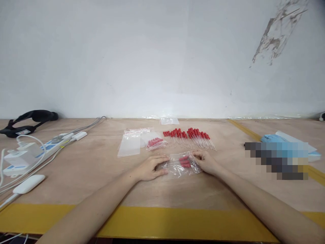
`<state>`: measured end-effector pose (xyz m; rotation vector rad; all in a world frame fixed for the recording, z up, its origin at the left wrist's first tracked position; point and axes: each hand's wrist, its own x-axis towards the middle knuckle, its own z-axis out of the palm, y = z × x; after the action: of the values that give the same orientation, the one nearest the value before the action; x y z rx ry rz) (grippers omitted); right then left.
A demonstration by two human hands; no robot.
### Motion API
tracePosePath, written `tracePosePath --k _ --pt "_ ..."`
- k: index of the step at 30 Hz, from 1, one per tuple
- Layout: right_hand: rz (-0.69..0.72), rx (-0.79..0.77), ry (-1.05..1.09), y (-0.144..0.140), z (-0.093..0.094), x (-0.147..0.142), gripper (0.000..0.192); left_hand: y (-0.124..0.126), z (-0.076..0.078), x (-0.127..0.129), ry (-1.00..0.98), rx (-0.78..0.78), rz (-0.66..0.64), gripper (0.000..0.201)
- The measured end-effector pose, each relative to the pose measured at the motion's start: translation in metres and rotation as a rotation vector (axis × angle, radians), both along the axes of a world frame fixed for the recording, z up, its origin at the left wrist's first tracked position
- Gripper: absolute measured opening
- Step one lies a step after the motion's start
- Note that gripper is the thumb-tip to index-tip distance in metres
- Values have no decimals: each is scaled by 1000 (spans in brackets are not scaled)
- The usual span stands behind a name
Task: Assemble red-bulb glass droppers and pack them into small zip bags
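A clear plastic bag [175,171] lies flat on the table between my hands, with several red-bulbed droppers [186,162] inside, their bulbs toward the right. My right hand [207,162] pinches the bag's right end with thumb and fingers. At the other end rests my left hand [149,167], fingers stretched out and thumb apart, its tips touching the bag's left edge. Just beyond the bag, loose droppers [189,137] with red bulbs and thin clear stems lie in rows. A filled bag of droppers [155,143] sits left of them, beside flat unfilled bags [130,144].
On the left are a power strip [48,149] with chargers and cables, a white adapter [29,184] and a black strapped headset [30,122]. A blue packet [276,139] and a blurred dark item [274,161] lie right. Yellow tape [165,222] lines the front edge; a wall [127,61] stands behind.
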<state>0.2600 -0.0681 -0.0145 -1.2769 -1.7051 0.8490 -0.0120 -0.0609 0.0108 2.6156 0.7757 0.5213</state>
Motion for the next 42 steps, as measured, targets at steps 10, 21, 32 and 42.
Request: tracePosePath --k 10,21,32,42 --pt "-490 249 -616 53 33 22 12 -4 4 -1 81 0 -21 37" --pt "-675 -49 -675 98 42 -2 23 -4 6 0 45 10 -30 35" --pt "-548 110 -154 63 48 20 31 -6 5 0 73 37 -27 39" --pt "-370 -14 525 -2 8 18 51 -3 3 0 126 70 -30 43"
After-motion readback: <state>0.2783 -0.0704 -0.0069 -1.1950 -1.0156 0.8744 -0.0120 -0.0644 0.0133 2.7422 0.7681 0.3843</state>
